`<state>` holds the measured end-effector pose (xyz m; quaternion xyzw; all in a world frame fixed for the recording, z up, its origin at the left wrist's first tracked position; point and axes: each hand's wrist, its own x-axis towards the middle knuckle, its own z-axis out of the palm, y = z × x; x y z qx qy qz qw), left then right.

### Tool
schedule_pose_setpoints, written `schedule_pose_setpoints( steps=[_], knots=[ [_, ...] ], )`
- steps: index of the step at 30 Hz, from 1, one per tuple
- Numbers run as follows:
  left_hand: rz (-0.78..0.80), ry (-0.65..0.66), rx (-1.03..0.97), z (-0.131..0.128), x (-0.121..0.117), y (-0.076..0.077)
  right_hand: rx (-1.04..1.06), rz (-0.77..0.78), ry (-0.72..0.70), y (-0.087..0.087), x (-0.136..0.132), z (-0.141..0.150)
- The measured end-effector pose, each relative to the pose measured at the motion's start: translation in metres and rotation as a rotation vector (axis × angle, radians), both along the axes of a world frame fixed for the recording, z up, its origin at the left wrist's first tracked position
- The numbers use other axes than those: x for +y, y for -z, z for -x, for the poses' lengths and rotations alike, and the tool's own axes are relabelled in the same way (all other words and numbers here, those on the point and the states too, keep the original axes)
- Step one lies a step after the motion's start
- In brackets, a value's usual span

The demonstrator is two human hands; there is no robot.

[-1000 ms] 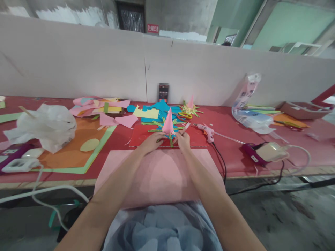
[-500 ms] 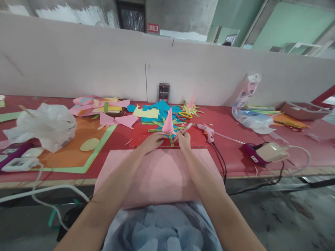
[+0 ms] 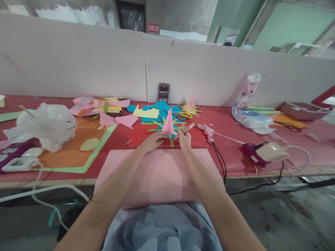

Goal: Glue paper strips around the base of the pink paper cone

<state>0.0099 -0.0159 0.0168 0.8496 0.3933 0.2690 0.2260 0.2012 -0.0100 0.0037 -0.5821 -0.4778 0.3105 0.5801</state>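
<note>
A paper craft with a pink cone standing on a blue base with yellow-green patterned strips sits on a red board. My left hand is at its lower left, fingertips closed at the edge of the base; the exact grip is partly hidden. On the other side, my right hand pinches a narrow pale pink paper strip, whose lower end reaches toward the foot of the cone. A pink glue gun lies to the right of that hand.
Behind the craft lie blue sheets, yellow-handled scissors and a second cone craft. Paper scraps and a white plastic bag are on the left. A power adapter with cables sits right. Pink paper covers the front edge.
My right hand and the upper end of the pink strip have shifted very slightly to the right. My left hand and the cone craft stay in place.
</note>
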Motion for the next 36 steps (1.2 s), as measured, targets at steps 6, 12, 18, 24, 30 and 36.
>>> schedule_pose_setpoints(
  steps=[6, 12, 18, 24, 30, 36],
  knots=[
    [-0.002, -0.005, 0.001, 0.001, 0.001, 0.002, -0.005, -0.011, 0.006, 0.001, 0.000, -0.001],
    [-0.061, 0.000, 0.002, 0.000, 0.004, 0.006, 0.072, -0.029, -0.001, -0.006, -0.006, 0.005],
    [-0.138, -0.011, 0.058, -0.001, 0.006, 0.006, 0.087, -0.050, -0.014, -0.013, -0.011, 0.007],
    [-0.103, -0.068, 0.169, 0.001, 0.002, 0.004, 0.056, -0.080, 0.005, -0.015, -0.013, 0.007],
    [-0.047, -0.146, 0.258, 0.001, -0.001, 0.001, 0.118, -0.121, -0.088, -0.020, -0.014, 0.011],
    [-0.019, -0.138, 0.289, 0.001, 0.000, 0.002, -0.059, -0.086, -0.087, -0.013, -0.012, 0.008]
  ],
)
